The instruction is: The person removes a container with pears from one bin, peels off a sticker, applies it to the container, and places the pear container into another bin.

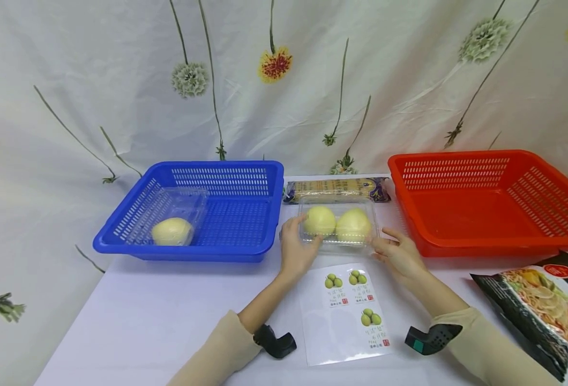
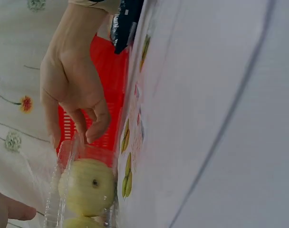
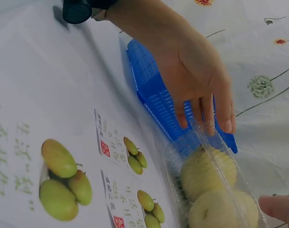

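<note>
A clear plastic clamshell box [image 1: 338, 242] with two pale yellow pears [image 1: 353, 225] inside is between my hands, its lid lying over the fruit. My left hand [image 1: 297, 249] grips the box's left end, thumb at the front. At the right end, my right hand [image 1: 398, 253] pinches the box edge; its curled fingers and thumb show in the left wrist view. In front of the box lies a white sheet of stickers [image 1: 329, 335] with several pear-picture labels, also seen in the right wrist view.
A blue basket [image 1: 236, 254] at the left holds another clear box [image 1: 192, 201] with a yellow pear [image 1: 171, 231]. To the right stands a red basket [image 1: 457, 214]. A gold-and-purple packet [image 1: 337, 188] lies behind the box, and a black noodle bag [image 1: 544, 305] at the right.
</note>
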### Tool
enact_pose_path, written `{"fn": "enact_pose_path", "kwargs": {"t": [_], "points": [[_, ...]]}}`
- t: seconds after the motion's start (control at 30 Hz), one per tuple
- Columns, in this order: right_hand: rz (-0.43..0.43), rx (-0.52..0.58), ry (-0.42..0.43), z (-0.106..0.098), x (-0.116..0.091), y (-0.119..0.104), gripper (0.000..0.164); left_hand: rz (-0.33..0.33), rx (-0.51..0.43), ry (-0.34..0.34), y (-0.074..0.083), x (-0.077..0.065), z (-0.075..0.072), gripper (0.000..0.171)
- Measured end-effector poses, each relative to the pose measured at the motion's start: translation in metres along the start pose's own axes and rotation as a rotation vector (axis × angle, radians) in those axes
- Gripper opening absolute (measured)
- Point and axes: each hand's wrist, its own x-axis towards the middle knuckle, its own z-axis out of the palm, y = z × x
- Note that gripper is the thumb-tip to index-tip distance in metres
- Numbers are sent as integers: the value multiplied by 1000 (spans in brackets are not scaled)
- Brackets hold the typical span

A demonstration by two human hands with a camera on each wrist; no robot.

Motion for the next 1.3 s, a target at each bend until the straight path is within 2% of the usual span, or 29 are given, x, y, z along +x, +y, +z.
{"fn": "enact_pose_path", "kwargs": {"t": [0.1,0.2,0.33,0.5,0.63,0.73,0.83,0.9,1.1,1.3], "points": [[10,-187,-56,-8,-3,1,74,164,114,-63,1,-12,-7,42],[17,-308,-118,-16,-5,2,70,275,188,-126,1,-22,-13,35],[7,-297,-177,-24,-5,3,62,343,230,-166,2,-29,-19,31],[-16,-225,-226,-29,-2,3,61,380,247,-192,1,-33,-22,28],[-15,-166,-246,-30,-1,1,60,362,289,-297,1,-34,-23,26],[-7,-98,-261,-30,0,-1,59,308,386,-442,1,-33,-24,30],[1,-47,-267,-31,2,-2,57,246,503,-589,1,-32,-24,40],[4,-23,-266,-32,3,-3,56,218,562,-656,1,-31,-23,48],[12,-13,-272,-33,7,-1,57,206,661,-724,0,-28,-20,65],[27,-116,-347,-36,6,5,58,210,683,-747,-1,-23,-15,75]]}}
